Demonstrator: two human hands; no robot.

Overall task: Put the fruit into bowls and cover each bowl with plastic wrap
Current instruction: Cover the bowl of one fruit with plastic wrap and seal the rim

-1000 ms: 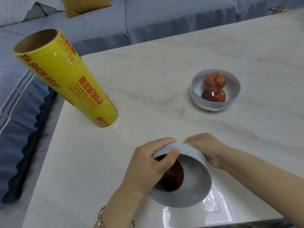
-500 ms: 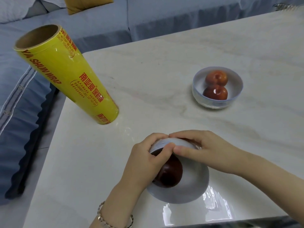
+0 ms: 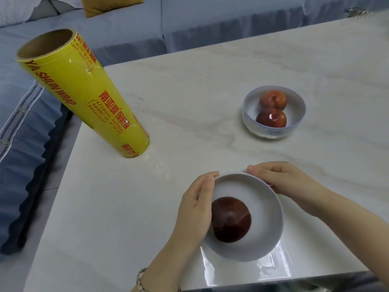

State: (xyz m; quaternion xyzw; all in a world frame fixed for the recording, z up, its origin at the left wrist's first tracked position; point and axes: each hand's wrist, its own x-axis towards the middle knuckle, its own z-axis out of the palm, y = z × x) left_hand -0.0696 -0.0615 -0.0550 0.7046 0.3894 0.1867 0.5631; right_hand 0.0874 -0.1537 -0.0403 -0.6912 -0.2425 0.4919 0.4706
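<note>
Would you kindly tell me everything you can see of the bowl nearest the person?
The near bowl is white, round and smooth, ceramic by its look. It stands on the pale table close to the front edge and holds one dark red fruit. The left hand cups its left side and the right hand grips its far rim. Clear film glints beside it; whether film covers the mouth is unclear.

The left hand [image 3: 195, 207] grips the left rim of the near white ceramic bowl [image 3: 263, 218], which holds 1 dark red fruit [image 3: 230, 219]. The right hand [image 3: 288, 182] grips its far rim. On the pale marble surface [image 3: 189, 91], a far white bowl [image 3: 248, 106] holds 2 red fruits [image 3: 272, 110]. A yellow plastic-wrap roll [image 3: 80, 91] stands on end at the left.
</note>
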